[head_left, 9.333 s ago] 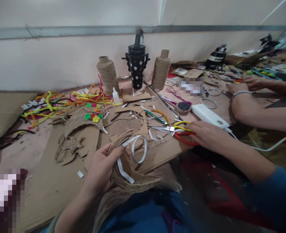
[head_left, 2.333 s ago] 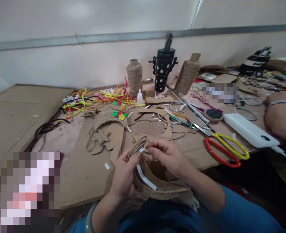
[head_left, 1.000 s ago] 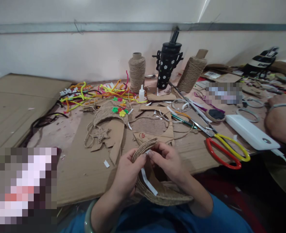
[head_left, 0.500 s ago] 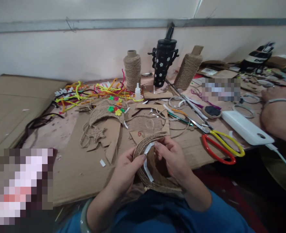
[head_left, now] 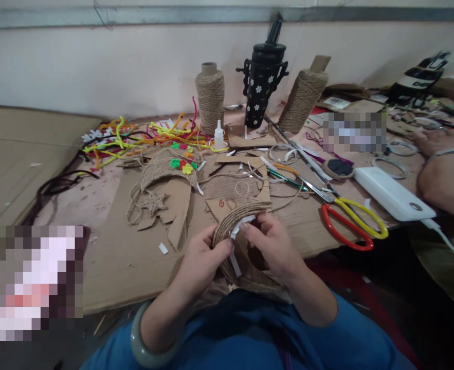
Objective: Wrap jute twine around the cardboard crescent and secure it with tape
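A curved cardboard piece wrapped in brown twine [head_left: 227, 224] is held close to my body at the table's front edge. My left hand [head_left: 207, 257] grips its left side, thumb on the inner face. White strips [head_left: 235, 261] lie along that inner face. The fingers of my right hand [head_left: 271, 239] are closed on the upper white strip near the rim. Beyond my hands lie a twine-wrapped crescent with small felt flowers [head_left: 168, 172] and a twine star [head_left: 154, 204].
Scissors with red and yellow handles [head_left: 337, 205] lie at the right, beside a white power bank [head_left: 392, 192]. Twine spools [head_left: 210, 100], a black tumbler [head_left: 263, 85] and a glue bottle [head_left: 218, 136] stand behind. Another person's arm [head_left: 448, 180] rests at far right.
The view has tilted slightly down. My right thumb has moved onto the white strip, whose upper part now reaches farther right along the rim. Both hands keep hold of the piece.
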Action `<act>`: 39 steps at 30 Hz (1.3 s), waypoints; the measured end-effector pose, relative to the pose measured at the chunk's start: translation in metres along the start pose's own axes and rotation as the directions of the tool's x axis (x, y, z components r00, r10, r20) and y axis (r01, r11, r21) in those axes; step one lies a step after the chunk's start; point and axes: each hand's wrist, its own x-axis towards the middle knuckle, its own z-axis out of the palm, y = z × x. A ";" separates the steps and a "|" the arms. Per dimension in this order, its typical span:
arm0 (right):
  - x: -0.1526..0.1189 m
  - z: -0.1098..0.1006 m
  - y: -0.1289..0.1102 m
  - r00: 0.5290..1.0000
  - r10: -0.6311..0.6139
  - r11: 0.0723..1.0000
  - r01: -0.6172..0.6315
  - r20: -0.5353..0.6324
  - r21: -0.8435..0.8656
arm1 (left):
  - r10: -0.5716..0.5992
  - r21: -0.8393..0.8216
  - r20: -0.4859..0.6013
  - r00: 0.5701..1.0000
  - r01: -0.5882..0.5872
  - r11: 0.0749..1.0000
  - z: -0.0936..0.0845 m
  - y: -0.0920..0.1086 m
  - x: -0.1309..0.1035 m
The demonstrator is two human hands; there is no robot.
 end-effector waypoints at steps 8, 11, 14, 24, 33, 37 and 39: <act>-0.001 0.000 -0.001 1.000 0.019 0.994 -0.019 -0.003 -0.105 | 0.004 0.064 0.008 1.000 -0.004 0.998 0.000 0.000 -0.001; 0.000 -0.001 0.000 1.000 0.015 0.995 -0.014 0.011 -0.096 | -0.013 0.051 0.017 1.000 0.012 0.999 0.001 0.001 -0.001; -0.002 -0.007 0.001 0.998 -0.003 0.995 0.009 0.065 -0.095 | -0.013 0.017 -0.008 1.000 0.013 1.000 0.003 0.002 0.000; -0.042 -0.018 -0.017 0.769 -0.549 0.376 0.578 0.328 -0.724 | -0.015 -0.160 -0.137 0.991 -0.007 0.987 0.013 0.010 0.000; -0.038 -0.005 -0.017 0.788 -0.479 0.214 0.533 0.387 -0.819 | 0.047 -0.154 -0.113 0.993 -0.064 0.986 0.010 0.006 0.001; -0.037 -0.008 -0.021 0.818 -0.430 0.306 0.531 0.383 -0.790 | 0.052 -0.168 -0.097 0.994 -0.068 0.983 0.007 0.002 0.001; -0.036 -0.010 -0.024 0.828 -0.399 0.334 0.531 0.394 -0.779 | 0.052 -0.180 -0.100 0.994 -0.069 0.981 0.007 0.001 0.001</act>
